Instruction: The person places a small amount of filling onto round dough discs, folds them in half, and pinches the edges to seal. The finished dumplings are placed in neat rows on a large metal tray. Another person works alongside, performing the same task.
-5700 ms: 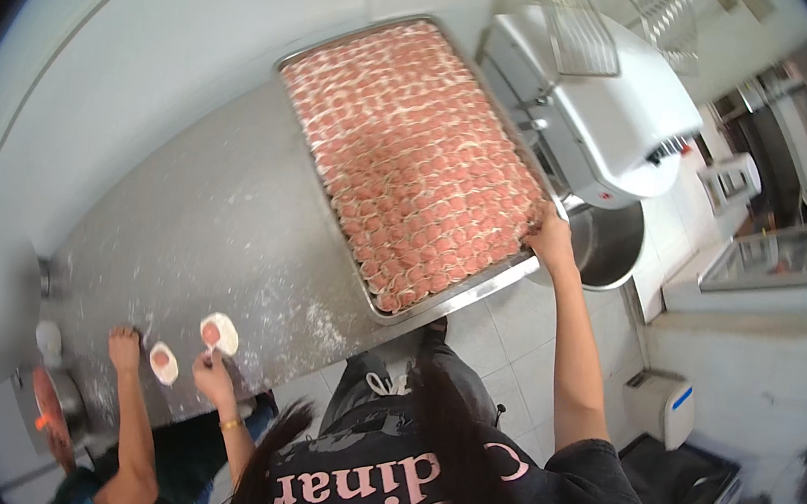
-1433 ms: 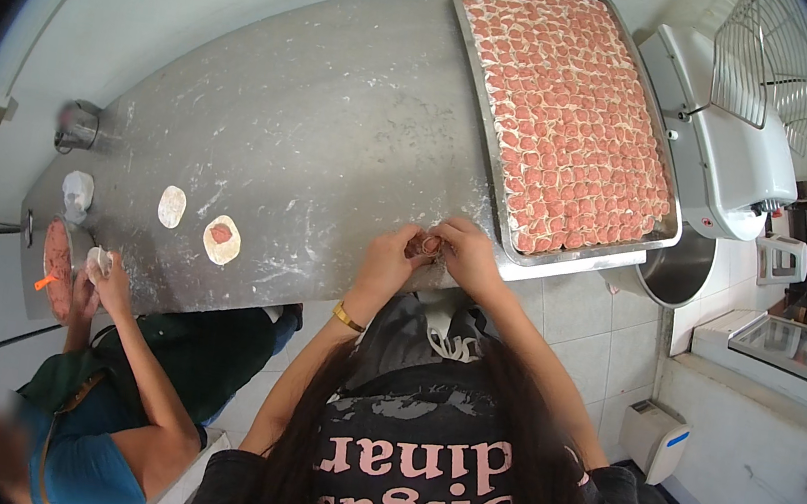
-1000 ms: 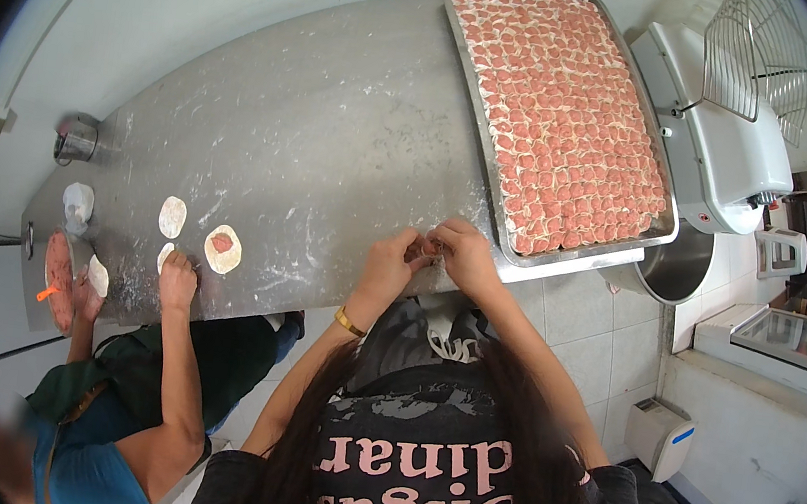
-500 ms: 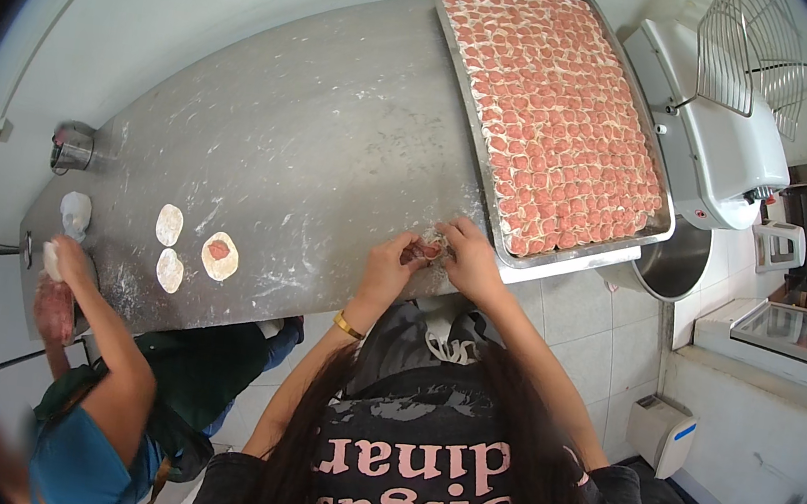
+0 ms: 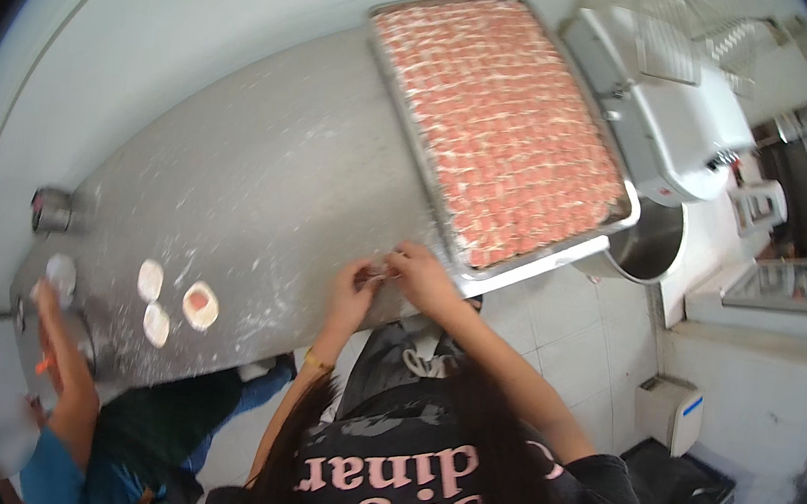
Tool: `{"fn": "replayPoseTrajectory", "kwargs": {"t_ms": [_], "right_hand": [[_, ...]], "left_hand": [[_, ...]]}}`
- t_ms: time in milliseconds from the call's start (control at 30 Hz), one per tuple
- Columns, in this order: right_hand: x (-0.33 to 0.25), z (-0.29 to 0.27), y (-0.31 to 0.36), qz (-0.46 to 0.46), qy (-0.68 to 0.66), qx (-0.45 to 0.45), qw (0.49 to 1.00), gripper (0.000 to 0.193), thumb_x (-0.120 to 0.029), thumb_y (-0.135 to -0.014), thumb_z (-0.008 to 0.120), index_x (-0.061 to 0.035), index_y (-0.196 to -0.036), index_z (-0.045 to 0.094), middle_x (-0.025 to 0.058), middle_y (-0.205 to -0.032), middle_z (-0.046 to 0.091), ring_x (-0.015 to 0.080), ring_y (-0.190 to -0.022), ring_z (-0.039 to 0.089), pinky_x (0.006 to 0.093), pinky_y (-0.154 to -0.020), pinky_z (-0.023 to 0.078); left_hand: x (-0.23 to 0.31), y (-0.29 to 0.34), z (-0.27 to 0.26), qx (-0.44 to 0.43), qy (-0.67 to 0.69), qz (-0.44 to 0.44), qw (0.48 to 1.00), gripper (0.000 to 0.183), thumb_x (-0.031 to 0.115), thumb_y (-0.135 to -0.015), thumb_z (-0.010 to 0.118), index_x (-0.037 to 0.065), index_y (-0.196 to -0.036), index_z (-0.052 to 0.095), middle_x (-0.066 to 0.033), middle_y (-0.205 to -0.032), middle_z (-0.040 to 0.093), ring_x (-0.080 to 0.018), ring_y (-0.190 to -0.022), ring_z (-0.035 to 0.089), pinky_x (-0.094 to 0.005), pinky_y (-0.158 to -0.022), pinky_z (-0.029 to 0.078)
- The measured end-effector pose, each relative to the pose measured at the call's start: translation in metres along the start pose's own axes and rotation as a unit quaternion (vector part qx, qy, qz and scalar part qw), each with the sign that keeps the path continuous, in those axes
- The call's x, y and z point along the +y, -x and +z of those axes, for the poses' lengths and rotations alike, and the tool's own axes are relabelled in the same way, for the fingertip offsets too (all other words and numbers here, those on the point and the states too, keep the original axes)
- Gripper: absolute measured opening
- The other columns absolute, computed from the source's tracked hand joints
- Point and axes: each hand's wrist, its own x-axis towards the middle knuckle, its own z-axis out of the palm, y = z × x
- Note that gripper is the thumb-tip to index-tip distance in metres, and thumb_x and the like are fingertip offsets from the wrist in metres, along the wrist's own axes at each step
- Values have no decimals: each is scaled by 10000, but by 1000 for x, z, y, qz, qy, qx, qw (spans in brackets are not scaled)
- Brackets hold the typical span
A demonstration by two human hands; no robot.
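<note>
Between my two hands, by the near corner of the tray, is a small dough wrapper with pink meat filling (image 5: 378,271), much covered by fingers and blurred. My left hand (image 5: 350,291) is closed around it from the left, a gold-coloured bracelet on that wrist. From the other side my right hand (image 5: 419,276) pinches the wrapper's edge with its fingertips. Just beyond, a large metal tray (image 5: 418,133) holds closely packed rows of meat-topped dumplings. Farther left lie two plain round wrappers (image 5: 150,281) and a wrapper with a dab of meat (image 5: 201,306).
The grey table (image 5: 263,164) is dusted with flour. A co-worker's hand (image 5: 47,297) is at the left end, near a white item (image 5: 61,276) and a metal cup (image 5: 52,211). Right of the tray stands a white machine (image 5: 676,124) over a steel bowl (image 5: 651,244).
The view has tilted, so the tray and table sit differently in it. My hands still hold the filled wrapper, more hidden now. The co-worker's arms have shifted.
</note>
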Motion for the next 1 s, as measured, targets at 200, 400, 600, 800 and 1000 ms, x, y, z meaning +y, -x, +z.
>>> {"fn": "replayPoseTrajectory", "kwargs": {"t_ms": [200, 400, 600, 800, 1000], "right_hand": [[-15, -45, 3, 39, -252, 56, 965, 263, -40, -752, 640, -44, -1014, 627, 123, -933, 583, 304, -864, 611, 379, -719, 494], [18, -127, 27, 21, -198, 142, 970, 263, -4, -762, 653, -42, -1021, 643, 90, -944, 596, 230, -858, 621, 319, -722, 514], [124, -269, 107, 185, -221, 273, 918, 334, 43, -743, 670, -62, -1059, 655, 10, -1029, 629, 92, -858, 592, 250, -774, 492], [201, -336, 160, 302, -234, 305, 872, 325, 21, -726, 675, -43, -1044, 671, 30, -1023, 630, 123, -864, 593, 258, -795, 506], [239, -346, 168, 283, -236, 284, 885, 322, 16, -739, 670, -36, -1057, 666, 38, -991, 633, 132, -860, 602, 278, -790, 517]], "left_hand": [[46, -1, 19, -77, 365, -162, 914, 288, 172, -999, 381, 34, -1220, 503, -75, -1100, 613, -173, -982, 622, -299, -847, 517], [125, -19, 75, -121, 170, -70, 976, 263, 126, -985, 391, 30, -1178, 542, -66, -1126, 613, -191, -1038, 596, -336, -880, 499], [209, -93, 187, -221, -275, 512, 783, 301, 37, -843, 499, 108, -1110, 619, -79, -1206, 576, -264, -1118, 536, -381, -956, 441], [233, -151, 304, -310, -377, 636, 597, 236, 139, -818, 535, 155, -1031, 635, -29, -1198, 578, -233, -1212, 464, -421, -1077, 318], [223, -171, 339, -372, -428, 641, 517, 170, 151, -802, 535, 151, -923, 655, -23, -1156, 588, -239, -1210, 453, -429, -1139, 250]]}}
